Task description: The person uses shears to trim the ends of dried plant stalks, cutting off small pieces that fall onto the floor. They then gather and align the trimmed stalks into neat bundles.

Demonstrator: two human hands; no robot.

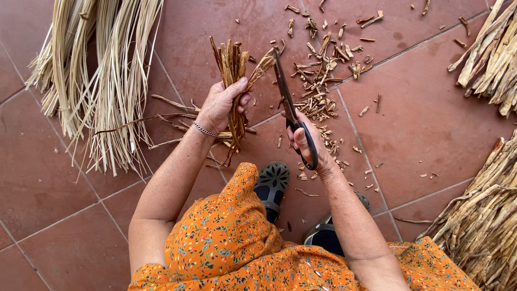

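Note:
My left hand grips a bundle of brown dried plant strips, holding it upright over the red tile floor; a thin chain bracelet circles that wrist. My right hand holds a pair of large dark scissors by the black handles, blades pointing up and away, their tips beside the frayed top of the bundle. The blades look nearly together. Cut scraps lie scattered on the floor beyond the scissors.
A fan of pale straw-coloured reeds lies at the upper left. Heaps of coarse dried stalks sit at the upper right and lower right. My orange flowered dress and dark sandals fill the bottom.

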